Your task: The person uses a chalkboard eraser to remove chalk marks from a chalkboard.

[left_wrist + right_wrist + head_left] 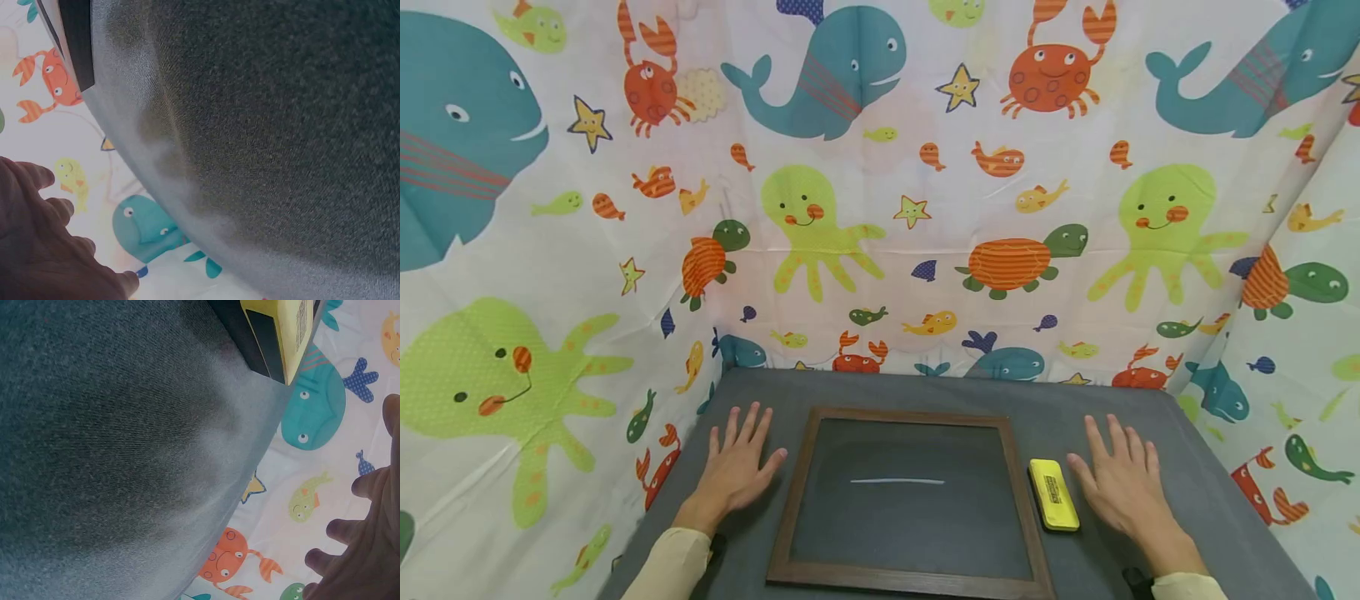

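Bright, even, nearly shadowless light; wide-angle bending at head-view edges; soft, grainy wrist close-ups.

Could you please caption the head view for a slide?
Both hands flat beside a framed chalkboard, yellow eraser right.

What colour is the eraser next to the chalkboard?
Yellow, with a dark underside; the eraser shows best in the head view.

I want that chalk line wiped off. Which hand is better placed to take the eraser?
Probably the right hand: the yellow eraser lies just beside it, while the left hand rests across the chalkboard.
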Available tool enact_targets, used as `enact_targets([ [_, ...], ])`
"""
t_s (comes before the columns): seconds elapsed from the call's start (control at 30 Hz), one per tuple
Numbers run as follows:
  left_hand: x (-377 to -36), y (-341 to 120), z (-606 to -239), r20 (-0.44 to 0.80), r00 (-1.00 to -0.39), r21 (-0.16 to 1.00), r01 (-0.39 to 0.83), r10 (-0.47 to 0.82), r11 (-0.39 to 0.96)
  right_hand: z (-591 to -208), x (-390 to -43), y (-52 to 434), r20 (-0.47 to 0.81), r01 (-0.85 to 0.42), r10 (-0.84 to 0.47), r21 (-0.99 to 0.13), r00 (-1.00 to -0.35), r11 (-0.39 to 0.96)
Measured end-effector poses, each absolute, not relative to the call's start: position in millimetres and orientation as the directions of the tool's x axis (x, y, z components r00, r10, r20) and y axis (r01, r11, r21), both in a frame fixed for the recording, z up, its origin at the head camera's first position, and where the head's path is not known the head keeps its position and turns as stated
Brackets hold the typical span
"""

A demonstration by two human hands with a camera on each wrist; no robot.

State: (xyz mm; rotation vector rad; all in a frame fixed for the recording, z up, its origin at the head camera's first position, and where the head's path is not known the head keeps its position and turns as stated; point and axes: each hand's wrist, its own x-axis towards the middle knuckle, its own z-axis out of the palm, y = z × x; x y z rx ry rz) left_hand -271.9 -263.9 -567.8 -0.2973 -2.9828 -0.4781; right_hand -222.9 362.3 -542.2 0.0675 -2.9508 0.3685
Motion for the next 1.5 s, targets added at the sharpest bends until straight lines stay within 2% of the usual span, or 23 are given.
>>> enact_targets([
  [0.4, -271, -260, -569, 0.169, -0.959, 0.351, 0.274, 0.227, 0.895, -535, -217, 360, 0.204, -0.061, -0.004, -0.272, -0.979, 0.960],
  [0.6, -268, -257, -564, 0.192, -0.935, 0.386, 0.351, 0.298, 0.853, -526, -212, 354, 0.146, -0.007, 0.048, -0.357, -0.988, 0.934],
  [0.73, -266, -255, -559, 0.195, -0.923, 0.415, 0.384, 0.332, 0.825, -519, -211, 347, 0.115, 0.010, 0.057, -0.375, -0.992, 0.927],
  [1.07, -258, -252, -565, 0.057, -0.916, 0.512, 0.368, 0.397, 0.776, -524, -214, 329, -0.041, 0.031, 0.017, -0.351, -0.999, 0.936],
  [1.5, -257, -247, -570, -0.041, -0.879, 0.560, 0.373, 0.475, 0.740, -546, -214, 314, -0.087, 0.074, 0.048, -0.335, -0.995, 0.939],
])
